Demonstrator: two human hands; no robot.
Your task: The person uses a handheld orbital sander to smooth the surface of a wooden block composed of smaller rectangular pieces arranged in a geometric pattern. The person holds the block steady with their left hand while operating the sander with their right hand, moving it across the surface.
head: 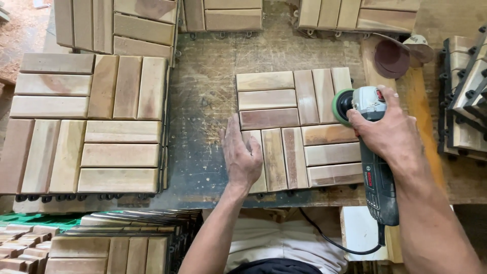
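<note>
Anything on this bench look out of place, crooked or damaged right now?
Nothing serious. The wooden tile lies square under the left hand, and the right hand holds the sander at its right edge. Loose sanding discs lie curled at the bench's far right, and the benchtop is heavily scratched.

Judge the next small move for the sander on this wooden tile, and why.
Probably sweep the sander leftward across the upper slats. The right hand has its disc at the right edge of the wooden deck tile, and the left hand presses flat on the tile's lower left, steadying it.
</note>
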